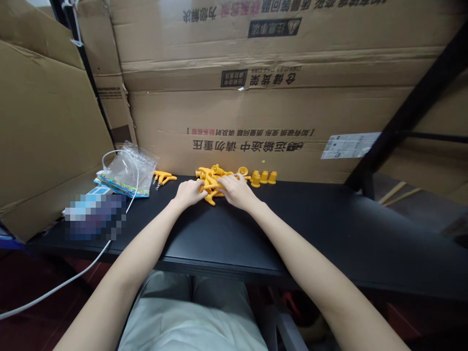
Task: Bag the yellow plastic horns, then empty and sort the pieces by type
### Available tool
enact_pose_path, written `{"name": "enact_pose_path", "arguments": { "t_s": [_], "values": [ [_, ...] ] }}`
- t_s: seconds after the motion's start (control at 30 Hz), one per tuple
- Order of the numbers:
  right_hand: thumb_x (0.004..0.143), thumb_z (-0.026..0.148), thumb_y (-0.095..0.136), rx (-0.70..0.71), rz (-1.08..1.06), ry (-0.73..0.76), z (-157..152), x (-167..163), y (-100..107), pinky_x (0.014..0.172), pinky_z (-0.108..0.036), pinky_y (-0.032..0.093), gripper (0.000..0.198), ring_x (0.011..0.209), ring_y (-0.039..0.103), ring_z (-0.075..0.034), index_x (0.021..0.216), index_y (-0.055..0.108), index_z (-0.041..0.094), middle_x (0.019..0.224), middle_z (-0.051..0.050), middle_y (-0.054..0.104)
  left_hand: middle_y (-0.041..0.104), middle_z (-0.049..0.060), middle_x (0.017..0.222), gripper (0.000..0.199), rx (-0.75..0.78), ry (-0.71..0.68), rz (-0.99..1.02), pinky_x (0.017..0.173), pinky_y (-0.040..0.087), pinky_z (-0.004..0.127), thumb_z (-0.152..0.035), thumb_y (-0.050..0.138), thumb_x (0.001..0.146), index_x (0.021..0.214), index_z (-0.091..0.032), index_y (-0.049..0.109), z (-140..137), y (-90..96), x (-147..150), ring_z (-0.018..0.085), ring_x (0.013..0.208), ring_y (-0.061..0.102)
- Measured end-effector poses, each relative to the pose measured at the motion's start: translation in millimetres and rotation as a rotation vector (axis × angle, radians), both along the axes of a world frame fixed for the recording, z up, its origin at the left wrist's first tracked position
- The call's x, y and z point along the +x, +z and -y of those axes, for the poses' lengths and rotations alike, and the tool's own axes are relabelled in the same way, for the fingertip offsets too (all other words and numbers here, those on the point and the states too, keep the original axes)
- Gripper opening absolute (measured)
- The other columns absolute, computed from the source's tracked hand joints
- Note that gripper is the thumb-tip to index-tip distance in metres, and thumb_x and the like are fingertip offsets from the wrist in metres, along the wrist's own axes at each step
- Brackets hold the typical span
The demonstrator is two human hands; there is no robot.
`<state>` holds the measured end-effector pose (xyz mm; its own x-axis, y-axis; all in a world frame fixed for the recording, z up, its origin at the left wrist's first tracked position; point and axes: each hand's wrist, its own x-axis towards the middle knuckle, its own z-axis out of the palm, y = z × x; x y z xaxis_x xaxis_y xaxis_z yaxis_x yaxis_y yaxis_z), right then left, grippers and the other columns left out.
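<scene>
My left hand is closed at the near left side of a heap of yellow plastic parts. Facing it from the right, my right hand has its fingers curled down. Between the two hands runs a small yellow plastic piece, pinched at both ends; its exact shape is partly hidden by my fingers. A hammer-like yellow part lies just below it. Yellow cup-shaped pieces stand upside down to the right of the heap. More yellow parts lie apart on the left.
Cardboard walls off the back of the black table. On the left are a clear plastic bag, a blurred-out object and a white cable hanging over the front edge. A slanted black metal post rises at right.
</scene>
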<state>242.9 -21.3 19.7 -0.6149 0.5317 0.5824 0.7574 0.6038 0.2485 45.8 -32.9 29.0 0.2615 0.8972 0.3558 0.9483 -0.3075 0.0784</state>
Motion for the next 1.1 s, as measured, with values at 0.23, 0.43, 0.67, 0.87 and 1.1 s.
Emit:
{"name": "enact_pose_path", "arguments": {
  "t_s": [0.23, 0.43, 0.67, 0.87, 1.1],
  "values": [
    [0.087, 0.015, 0.042, -0.011, -0.003, -0.025, -1.1, -1.1, -1.9, 0.098, -0.045, 0.025, 0.021, 0.100, 0.054, -0.025, 0.101, 0.058, 0.017, 0.102, -0.012, 0.066, 0.072, 0.007, 0.092, 0.035, -0.011, 0.011, -0.010, 0.074, 0.047, 0.029, -0.042, 0.051, 0.082, 0.107, -0.022, 0.065, -1.6, -1.3, 0.1, 0.023, 0.089, 0.067],
    [0.083, 0.009, 0.040, 0.083, -0.103, -0.084, -5.3, 7.5, 2.4, 0.099, -0.045, 0.022, 0.027, 0.100, 0.052, -0.024, 0.102, 0.057, 0.018, 0.103, -0.011, 0.066, 0.072, 0.008, 0.092, 0.033, -0.023, 0.034, -0.011, 0.075, 0.047, 0.030, -0.042, 0.050, 0.082, 0.101, -0.021, 0.066, -3.6, -2.5, -2.0, 0.024, 0.090, 0.067],
    [0.085, 0.033, 0.045, 0.085, -0.483, -0.334, -21.7, 49.0, 5.4, 0.089, -0.045, 0.031, 0.030, 0.102, 0.049, -0.031, 0.105, 0.058, 0.015, 0.110, -0.018, 0.059, 0.071, 0.007, 0.093, 0.022, -0.033, 0.083, 0.100, 0.073, 0.047, 0.028, -0.027, 0.050, 0.081, 0.097, -0.022, 0.064, -12.8, -7.5, -10.9, 0.022, 0.090, 0.066],
    [0.083, 0.037, 0.044, -0.103, -0.752, -0.741, -36.5, 102.6, -10.0, 0.088, -0.046, 0.033, 0.037, 0.107, 0.045, -0.033, 0.109, 0.059, 0.015, 0.112, -0.018, 0.058, 0.070, 0.006, 0.096, 0.026, -0.022, 0.119, 0.167, 0.076, 0.047, 0.028, -0.020, 0.046, 0.084, 0.105, -0.022, 0.062, -19.7, -14.1, -17.3, 0.021, 0.093, 0.066],
    [0.080, 0.034, 0.051, -0.356, -0.964, -0.993, -49.9, 143.7, -40.2, 0.094, -0.047, 0.035, 0.035, 0.113, 0.048, -0.030, 0.111, 0.061, 0.020, 0.115, -0.012, 0.062, 0.070, 0.006, 0.097, 0.031, 0.009, 0.119, 0.217, 0.079, 0.047, 0.030, -0.019, 0.044, 0.084, 0.111, -0.022, 0.059, -22.1, -17.8, -20.1, 0.021, 0.092, 0.066]
  ]
}}
